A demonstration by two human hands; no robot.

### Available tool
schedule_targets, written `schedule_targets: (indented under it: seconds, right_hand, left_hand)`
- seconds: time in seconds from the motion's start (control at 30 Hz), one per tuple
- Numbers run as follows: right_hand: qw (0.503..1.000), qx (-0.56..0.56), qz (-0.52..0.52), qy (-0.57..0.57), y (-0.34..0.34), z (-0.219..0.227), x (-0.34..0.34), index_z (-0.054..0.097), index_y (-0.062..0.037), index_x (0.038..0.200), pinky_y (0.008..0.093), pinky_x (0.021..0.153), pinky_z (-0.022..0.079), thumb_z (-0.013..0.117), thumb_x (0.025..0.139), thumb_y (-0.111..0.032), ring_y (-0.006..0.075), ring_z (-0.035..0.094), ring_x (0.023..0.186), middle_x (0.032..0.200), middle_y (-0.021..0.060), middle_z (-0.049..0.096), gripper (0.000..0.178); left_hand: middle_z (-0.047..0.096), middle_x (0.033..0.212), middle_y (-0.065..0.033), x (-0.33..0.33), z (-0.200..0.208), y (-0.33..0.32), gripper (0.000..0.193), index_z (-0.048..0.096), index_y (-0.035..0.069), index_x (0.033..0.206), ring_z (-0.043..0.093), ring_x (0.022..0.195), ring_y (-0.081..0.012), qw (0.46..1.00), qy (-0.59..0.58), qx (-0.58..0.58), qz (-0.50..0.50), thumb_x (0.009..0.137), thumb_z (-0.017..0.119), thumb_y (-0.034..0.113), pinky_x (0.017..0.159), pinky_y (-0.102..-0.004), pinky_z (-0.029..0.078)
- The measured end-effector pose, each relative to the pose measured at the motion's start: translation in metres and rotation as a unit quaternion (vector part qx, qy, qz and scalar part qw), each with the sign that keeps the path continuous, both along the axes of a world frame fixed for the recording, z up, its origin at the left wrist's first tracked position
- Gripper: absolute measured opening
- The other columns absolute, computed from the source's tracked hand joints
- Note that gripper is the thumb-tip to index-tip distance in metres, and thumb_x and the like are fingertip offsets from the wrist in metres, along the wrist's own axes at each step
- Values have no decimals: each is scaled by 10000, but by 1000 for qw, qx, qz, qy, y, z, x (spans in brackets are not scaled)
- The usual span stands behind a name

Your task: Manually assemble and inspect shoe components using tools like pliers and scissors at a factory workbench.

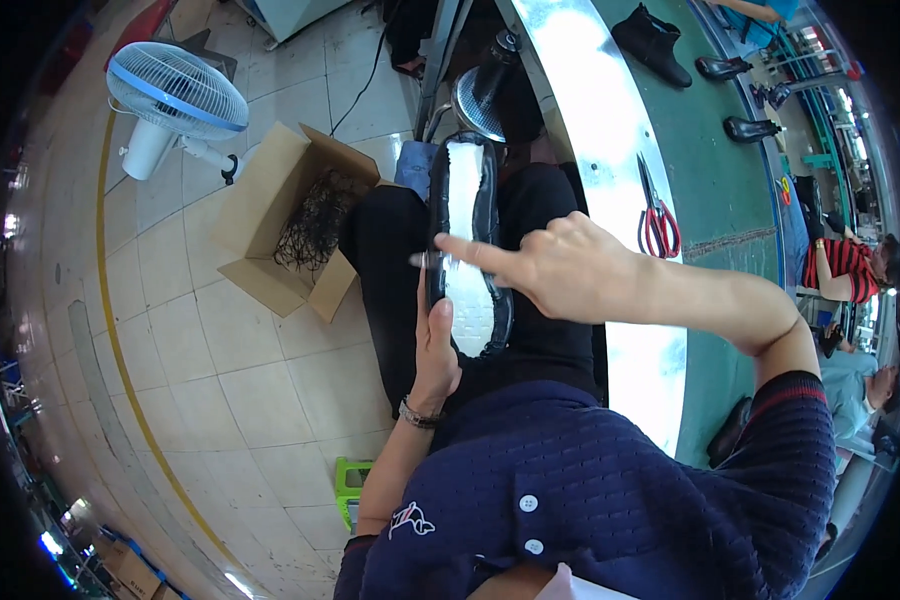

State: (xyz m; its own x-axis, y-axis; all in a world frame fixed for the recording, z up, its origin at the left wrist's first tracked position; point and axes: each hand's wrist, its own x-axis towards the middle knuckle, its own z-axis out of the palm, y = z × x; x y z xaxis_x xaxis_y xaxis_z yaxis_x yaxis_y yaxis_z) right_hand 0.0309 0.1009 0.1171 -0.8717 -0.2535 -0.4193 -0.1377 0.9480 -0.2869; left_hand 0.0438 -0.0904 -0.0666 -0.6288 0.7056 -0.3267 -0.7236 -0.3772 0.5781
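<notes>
A black shoe upper (470, 315) lies sole side up over my lap, its white underside framed by gathered black edges. My left hand (436, 355) grips it from the left side near the lower end. Across its middle reaches my right hand (575, 265), index finger stretched out to the upper's left edge. The other right fingers are curled in, and what they hold, if anything, is hidden. A small blurred greyish thing shows by the left edge near that fingertip; I cannot tell what it is.
Red-handled scissors (658, 225) lie on the shiny metal bench edge (635, 370) at right. Beyond it, a green surface (715, 215) carries a black boot (652, 45) and other shoes. At left stand a cardboard box (270, 225) of dark scraps and a fan (175, 95). Other people sit far right.
</notes>
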Motion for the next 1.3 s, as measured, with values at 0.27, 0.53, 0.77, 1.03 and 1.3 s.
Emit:
schedule_targets:
  seconds: [0.27,0.53,0.77,1.03,1.3]
  right_hand:
    - [999,-37,-20,-33,-2,-5,15,199,-213,1528,316,468,516,545,874,-83,242,656,510,591,109,627,751]
    - [987,-72,-80,118,17,-30,11,262,-236,1512,371,432,468,562,939,-234,282,604,466,538,119,579,647]
    - [916,-140,-345,147,57,-7,101,342,-213,1469,458,527,472,593,926,-300,369,625,571,645,168,630,605]
    - [771,-34,-635,45,73,-94,264,547,-146,1294,406,623,488,511,979,-370,313,669,661,789,153,680,388]
    - [368,-568,-727,118,83,-54,284,578,-56,1176,244,651,436,555,979,-214,104,567,679,833,44,649,254]
  left_hand:
    - [347,1471,-69,-7,16,-7,870,78,148,1550,403,1306,-188,997,-53,15,-48,893,648,131,1065,-359,371]
    - [493,1332,-26,-90,37,12,862,257,166,1501,483,1241,-172,973,17,-16,-228,799,755,110,1038,-351,408]
    - [545,1263,-87,-94,73,51,832,312,59,1460,546,1139,-187,945,46,-220,-236,792,786,200,985,-339,446]
    - [404,1397,-88,-81,129,143,1235,-3,126,1542,423,1277,-216,867,412,-39,-278,670,870,79,1090,-374,330]
    - [276,1523,-133,-44,106,259,1379,-238,209,1499,377,1367,-228,745,575,123,-315,644,809,-62,1115,-354,327]
